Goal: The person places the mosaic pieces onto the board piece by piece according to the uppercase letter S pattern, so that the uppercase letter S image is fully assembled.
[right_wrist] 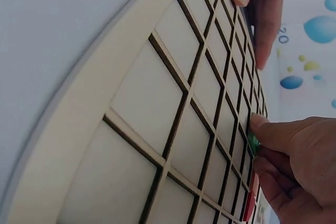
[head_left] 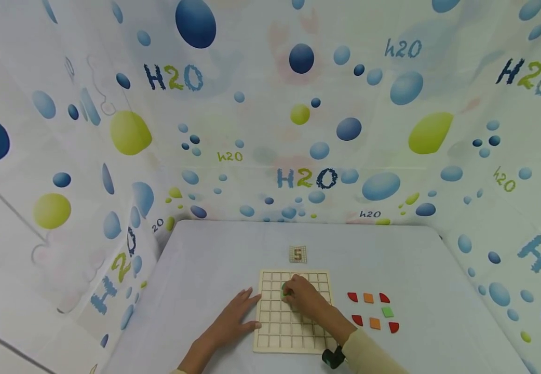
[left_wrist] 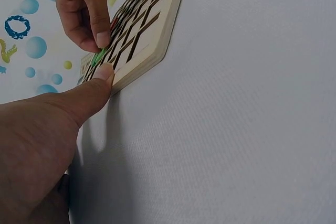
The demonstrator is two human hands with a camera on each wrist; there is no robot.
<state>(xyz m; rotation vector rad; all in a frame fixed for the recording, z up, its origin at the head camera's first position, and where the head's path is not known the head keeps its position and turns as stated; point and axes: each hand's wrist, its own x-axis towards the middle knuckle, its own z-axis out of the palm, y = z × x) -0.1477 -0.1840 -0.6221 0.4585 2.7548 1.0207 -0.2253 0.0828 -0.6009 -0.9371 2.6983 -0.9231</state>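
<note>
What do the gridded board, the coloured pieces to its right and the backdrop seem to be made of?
Gridded board: probably pale matte wood or plywood, judging by its cream surface and brown grid edges.
Coloured pieces: smooth-looking, evenly coloured; painted wood or plastic, too small to tell.
Backdrop: likely printed fabric or plastic sheeting, with soft creases through its pattern.

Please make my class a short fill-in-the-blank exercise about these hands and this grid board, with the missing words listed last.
1. The right hand pinches a ____ piece at the grid board.
2. In the head view, the left hand touches the board's ____ edge.
3. Right of the board lie ____ loose red pieces, each with a curved edge.
4. Near them lie two loose ____ squares.

Missing words: green; left; four; orange.
</note>
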